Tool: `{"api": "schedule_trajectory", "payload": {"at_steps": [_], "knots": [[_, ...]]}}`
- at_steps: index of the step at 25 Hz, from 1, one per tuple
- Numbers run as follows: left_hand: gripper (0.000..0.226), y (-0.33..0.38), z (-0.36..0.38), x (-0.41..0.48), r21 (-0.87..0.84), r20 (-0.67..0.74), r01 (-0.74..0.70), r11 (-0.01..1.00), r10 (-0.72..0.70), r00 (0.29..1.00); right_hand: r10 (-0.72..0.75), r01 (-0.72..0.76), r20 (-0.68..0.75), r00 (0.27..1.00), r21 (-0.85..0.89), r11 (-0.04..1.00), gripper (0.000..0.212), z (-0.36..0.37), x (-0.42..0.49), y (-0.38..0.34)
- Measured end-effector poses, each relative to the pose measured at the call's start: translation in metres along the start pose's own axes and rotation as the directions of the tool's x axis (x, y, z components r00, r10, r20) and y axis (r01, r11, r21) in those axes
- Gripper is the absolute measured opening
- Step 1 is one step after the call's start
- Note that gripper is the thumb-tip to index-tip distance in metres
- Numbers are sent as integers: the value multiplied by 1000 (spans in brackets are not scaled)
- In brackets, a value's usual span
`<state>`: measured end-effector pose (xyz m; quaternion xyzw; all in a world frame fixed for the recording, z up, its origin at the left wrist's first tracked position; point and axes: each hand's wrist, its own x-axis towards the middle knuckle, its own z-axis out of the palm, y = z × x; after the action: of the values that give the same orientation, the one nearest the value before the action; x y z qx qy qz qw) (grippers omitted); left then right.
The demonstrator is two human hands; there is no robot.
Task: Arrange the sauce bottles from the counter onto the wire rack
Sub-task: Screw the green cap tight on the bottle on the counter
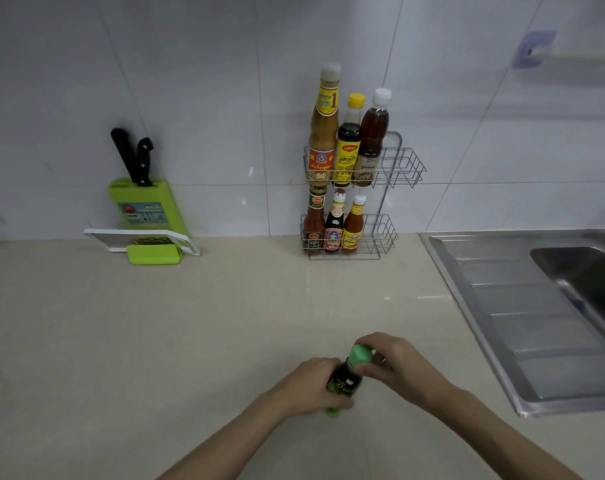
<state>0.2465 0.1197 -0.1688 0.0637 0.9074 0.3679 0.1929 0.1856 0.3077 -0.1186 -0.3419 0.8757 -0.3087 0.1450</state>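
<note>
A dark sauce bottle (345,379) with a green cap and green label stands near the counter's front edge. My left hand (309,386) wraps around its body. My right hand (393,362) pinches its green cap from the right. The two-tier wire rack (403,168) stands against the tiled wall. Its upper tier holds three tall bottles: a tan sauce (323,129), a yellow-capped dark sauce (348,143) and a white-capped brown sauce (372,140). Three small bottles (335,225) fill the left of the lower tier. The right side of both tiers is bare wire.
A green knife block (145,209) with two black-handled knives and a white cutting board (138,237) stand at the back left. A steel sink (536,306) with a drainboard lies to the right. The beige counter (155,323) stretches between me and the rack.
</note>
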Motion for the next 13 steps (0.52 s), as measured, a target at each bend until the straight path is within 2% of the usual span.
{"api": "schedule_trajectory", "payload": {"at_steps": [3,4,5,8,11,12,13], "knots": [[42,-1,5,-1,-22,-17,22,1000,-23,1000,-34,12,-63,997,-323,946,36,18,1,-3],[44,-2,7,-2,-29,-17,23,999,-24,1000,-31,3,-72,997,-367,930,41,21,2,-4],[45,-3,9,-2,-36,-24,27,999,-28,999,-12,-16,-77,997,-348,937,42,22,3,-5],[43,4,8,-5,-72,-89,41,997,-48,995,-40,34,-104,994,-60,998,35,20,3,-4],[42,10,1,-6,-82,-93,20,996,-28,995,-83,95,-60,995,225,970,18,14,-2,-1],[43,11,0,-6,-75,-85,10,997,-16,996,-72,76,-26,997,253,964,16,12,-3,-2],[44,11,1,-7,-71,-83,1,997,-7,996,-48,49,-11,999,192,980,17,11,-3,-5]]}}
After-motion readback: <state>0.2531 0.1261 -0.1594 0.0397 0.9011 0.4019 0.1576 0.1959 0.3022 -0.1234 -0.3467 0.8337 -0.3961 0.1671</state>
